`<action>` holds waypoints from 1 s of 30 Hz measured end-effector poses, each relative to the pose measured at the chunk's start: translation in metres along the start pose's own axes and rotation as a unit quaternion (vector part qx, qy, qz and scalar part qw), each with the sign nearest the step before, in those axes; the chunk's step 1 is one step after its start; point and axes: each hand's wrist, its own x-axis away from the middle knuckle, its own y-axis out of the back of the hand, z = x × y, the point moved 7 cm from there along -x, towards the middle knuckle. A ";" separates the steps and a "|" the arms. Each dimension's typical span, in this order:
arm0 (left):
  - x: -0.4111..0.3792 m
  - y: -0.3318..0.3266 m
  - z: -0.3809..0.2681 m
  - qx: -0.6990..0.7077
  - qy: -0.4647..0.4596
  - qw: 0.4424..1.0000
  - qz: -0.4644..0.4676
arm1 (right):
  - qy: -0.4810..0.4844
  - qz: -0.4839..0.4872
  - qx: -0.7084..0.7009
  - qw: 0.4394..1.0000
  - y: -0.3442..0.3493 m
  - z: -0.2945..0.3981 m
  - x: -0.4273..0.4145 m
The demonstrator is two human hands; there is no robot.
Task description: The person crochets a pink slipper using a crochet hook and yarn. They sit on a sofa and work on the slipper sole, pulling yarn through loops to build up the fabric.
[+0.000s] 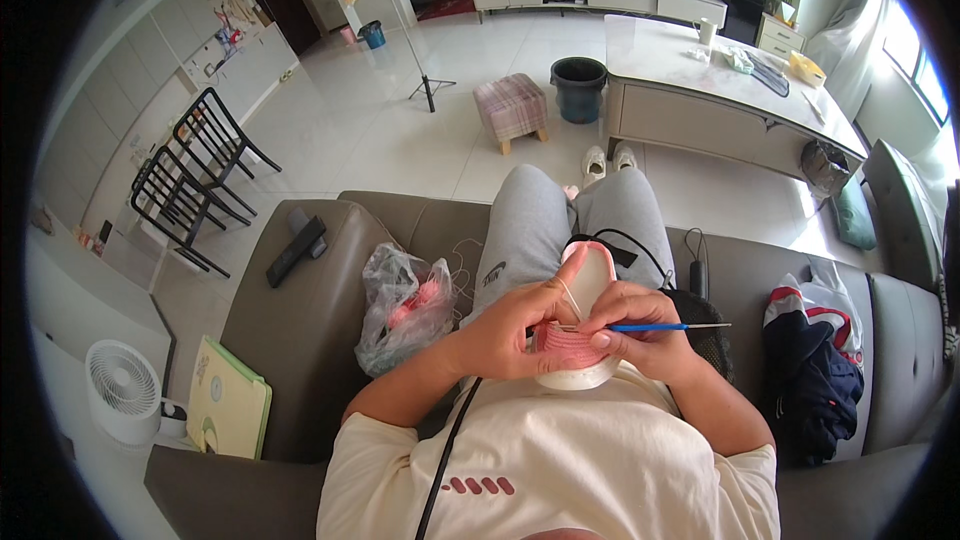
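Above my lap is a slipper with a pale sole [592, 274] and a pink knitted upper [566, 349]. My left hand [525, 334] grips it from the left, thumb across the pink knitting, with a strand of white yarn [568, 291] running off a raised finger. Between the fingers of my right hand [637, 330] is a crochet hook [649, 328] with a blue handle, its working end at the upper's edge. The hook's tip is hidden among the fingers.
On the grey sofa to my left lies a clear plastic bag [409, 307] with pink yarn. A remote control [296, 251] rests on the armrest. To my right are a black mesh bag [701, 330] and a dark jacket [814, 375]. A plaid stool [511, 109] stands ahead.
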 end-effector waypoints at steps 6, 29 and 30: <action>-0.003 0.000 0.011 0.081 0.004 0.996 -0.031 | 0.000 -0.006 -0.012 1.000 0.005 0.000 0.000; -0.002 0.001 0.022 0.162 0.057 0.985 -0.024 | -0.081 -0.011 -0.103 0.991 0.017 -0.028 0.003; -0.002 0.003 0.022 0.155 0.056 0.986 -0.024 | -0.088 -0.011 -0.125 0.988 0.016 -0.029 0.003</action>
